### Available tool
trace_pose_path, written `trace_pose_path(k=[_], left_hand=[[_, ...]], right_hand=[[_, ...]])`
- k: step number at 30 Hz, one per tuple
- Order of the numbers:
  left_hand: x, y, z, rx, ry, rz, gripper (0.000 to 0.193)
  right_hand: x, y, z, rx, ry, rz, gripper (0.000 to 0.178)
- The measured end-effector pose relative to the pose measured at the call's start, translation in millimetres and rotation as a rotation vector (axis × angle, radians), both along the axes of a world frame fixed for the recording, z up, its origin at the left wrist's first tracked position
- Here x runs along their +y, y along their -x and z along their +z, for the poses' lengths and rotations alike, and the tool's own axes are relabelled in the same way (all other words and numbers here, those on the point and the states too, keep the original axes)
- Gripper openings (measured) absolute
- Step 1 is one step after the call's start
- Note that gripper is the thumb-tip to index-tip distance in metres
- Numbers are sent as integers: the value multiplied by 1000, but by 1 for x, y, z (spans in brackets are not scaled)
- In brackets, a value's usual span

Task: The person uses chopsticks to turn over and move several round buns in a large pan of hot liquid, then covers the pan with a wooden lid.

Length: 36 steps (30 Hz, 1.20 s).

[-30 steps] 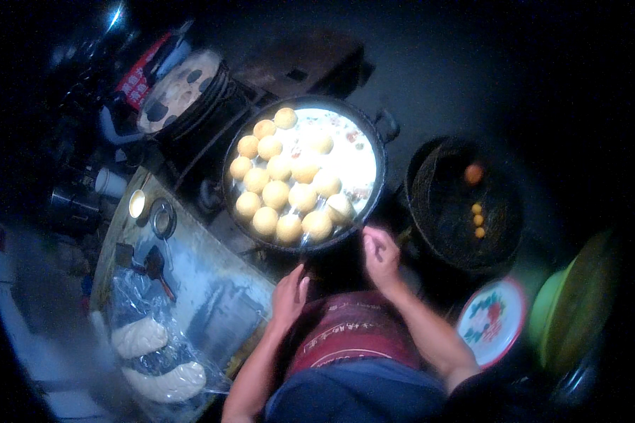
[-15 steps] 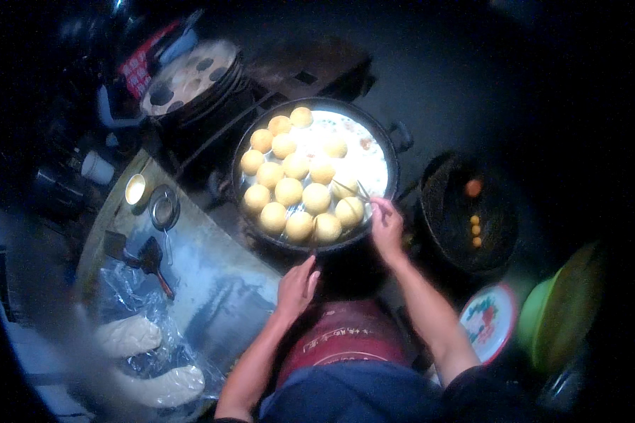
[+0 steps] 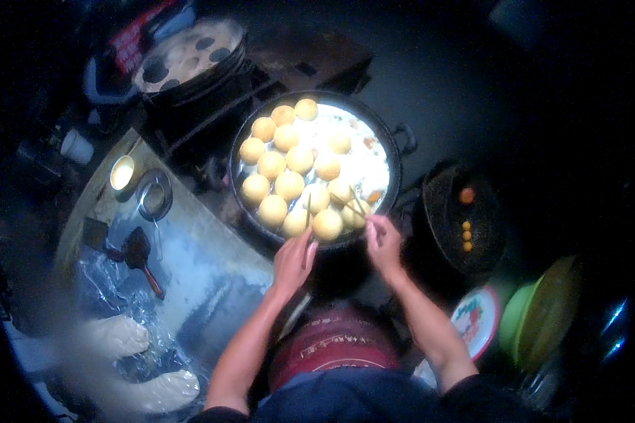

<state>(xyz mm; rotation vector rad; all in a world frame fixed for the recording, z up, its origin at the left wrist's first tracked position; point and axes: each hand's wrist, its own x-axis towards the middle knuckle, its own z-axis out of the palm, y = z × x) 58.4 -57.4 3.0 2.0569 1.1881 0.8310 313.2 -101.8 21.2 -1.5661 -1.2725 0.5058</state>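
Note:
A wide dark pan [image 3: 395, 169] holds many round golden dough balls [image 3: 289, 185], crowded toward its left and near side. White, glaring liquid or foam shows at the right. My left hand [image 3: 293, 262] is closed around a thin dark stick [image 3: 309, 204], its tip reaching up among the nearest balls. At the pan's near right edge, my right hand [image 3: 384, 243] pinches a pair of thin sticks [image 3: 358, 203], like chopsticks, that cross over a ball there. Glare hides whether their tips touch it.
On the left, a metal worktop [image 3: 212, 282] bears a strainer [image 3: 154, 196], a dark scoop [image 3: 140, 254], a small bowl [image 3: 122, 171] and bagged pale dough [image 3: 155, 391]. Right of the pan stand a dark wok [image 3: 448, 240], a patterned plate [image 3: 475, 321] and a green basin [image 3: 518, 321].
My left hand has moved up to the pan's near rim, its stick now over the balls. My right hand has shifted slightly left and down. The balls at the near right have shifted.

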Motion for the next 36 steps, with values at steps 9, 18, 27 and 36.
trace_pose_path(k=[9, 18, 27, 36], left_hand=[[17, -20, -21, 18, -24, 20, 39], [-6, -58, -20, 131, 61, -53, 39], [-6, -46, 4, 54, 28, 26, 41], [-8, -34, -30, 94, 96, -34, 41]], right_hand=[[72, -15, 4, 135, -80, -90, 18], [97, -41, -20, -103, -59, 119, 19], [79, -40, -19, -26, -68, 130, 19], [89, -41, -15, 61, -68, 70, 18]])
